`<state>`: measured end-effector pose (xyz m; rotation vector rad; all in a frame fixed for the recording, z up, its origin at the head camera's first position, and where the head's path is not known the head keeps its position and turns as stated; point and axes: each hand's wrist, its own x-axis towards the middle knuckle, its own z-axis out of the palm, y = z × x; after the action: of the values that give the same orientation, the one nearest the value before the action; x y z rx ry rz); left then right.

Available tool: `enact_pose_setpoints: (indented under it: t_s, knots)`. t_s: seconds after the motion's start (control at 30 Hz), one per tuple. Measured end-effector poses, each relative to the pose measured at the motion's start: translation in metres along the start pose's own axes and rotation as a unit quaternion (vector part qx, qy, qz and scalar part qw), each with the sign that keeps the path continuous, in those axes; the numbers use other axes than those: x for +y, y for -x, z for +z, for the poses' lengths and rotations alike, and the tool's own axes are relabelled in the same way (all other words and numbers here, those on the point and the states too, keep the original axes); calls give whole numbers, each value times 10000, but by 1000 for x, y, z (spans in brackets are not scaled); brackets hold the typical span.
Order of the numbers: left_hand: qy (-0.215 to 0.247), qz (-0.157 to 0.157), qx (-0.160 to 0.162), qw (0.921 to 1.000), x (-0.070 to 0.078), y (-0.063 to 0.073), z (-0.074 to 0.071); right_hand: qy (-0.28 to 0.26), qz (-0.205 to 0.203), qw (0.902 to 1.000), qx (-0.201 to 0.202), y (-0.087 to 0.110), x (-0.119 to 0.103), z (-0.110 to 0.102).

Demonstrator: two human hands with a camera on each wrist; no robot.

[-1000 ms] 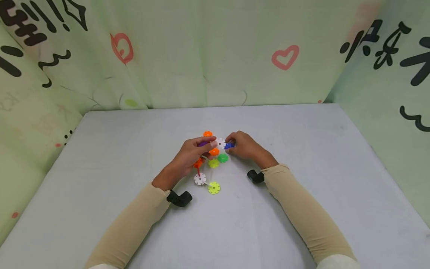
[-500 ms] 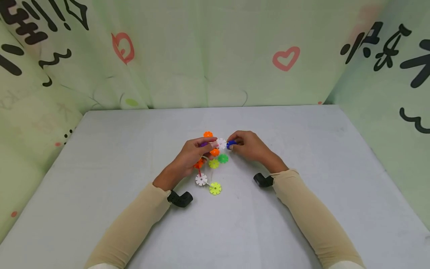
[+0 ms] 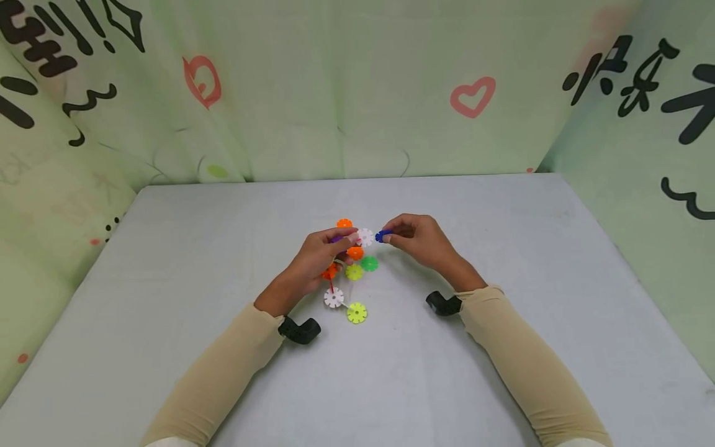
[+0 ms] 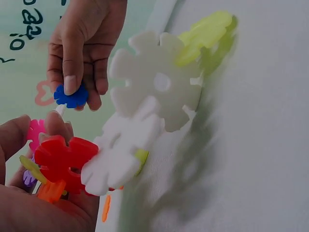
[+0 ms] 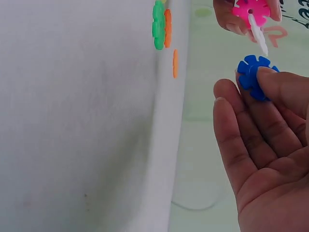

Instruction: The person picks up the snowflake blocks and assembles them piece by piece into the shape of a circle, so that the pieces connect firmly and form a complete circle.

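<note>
My left hand (image 3: 314,257) holds a joined cluster of notched plastic snowflake discs. A pink disc (image 5: 251,9) is between its thumb and fingers, with a white disc (image 3: 365,237) slotted into it edge-on. A red disc (image 4: 65,162) lies over the palm, joined to a large white disc (image 4: 118,150); a lime disc (image 3: 357,313) ends that branch. My right hand (image 3: 421,241) pinches a blue snowflake disc (image 5: 252,79) between thumb and fingertip. In the right wrist view the blue disc sits just short of the white disc's tip, apart from it. The left fingers partly hide a purple disc (image 4: 29,178).
Orange (image 3: 344,223) and green discs (image 3: 369,264) of the cluster stick out around the left hand. A white-covered table (image 3: 503,205) lies below, backed by a pale green printed curtain (image 3: 335,93). Black camera mounts sit at both wrists (image 3: 299,330).
My right hand has drawn slightly right and up with the blue disc, opening a small gap to the white disc. The blue disc has turned flatter. The left hand stays nearly still.
</note>
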<state>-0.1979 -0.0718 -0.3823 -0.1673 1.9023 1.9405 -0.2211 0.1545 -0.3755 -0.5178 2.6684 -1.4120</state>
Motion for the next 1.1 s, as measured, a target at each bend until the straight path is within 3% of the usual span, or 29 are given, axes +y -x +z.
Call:
enact_pose_setpoints:
  t_s: [0.33,0.57,0.8,1.1]
  knots:
    - [83,-54,46,9999,1,0,0,-80,-207,9998,-16,2,-1,5]
    - [201,64,-97,9997,-1,0,-1,32,-204,9997,96,2,-4,9]
    - [346,-24,-215,9992,-2,-1,0,159,-141,9994,277,1,-5,11]
    - [514,144,-345,9980,-5,-2,1,460,-510,9967,437,3,-4,13]
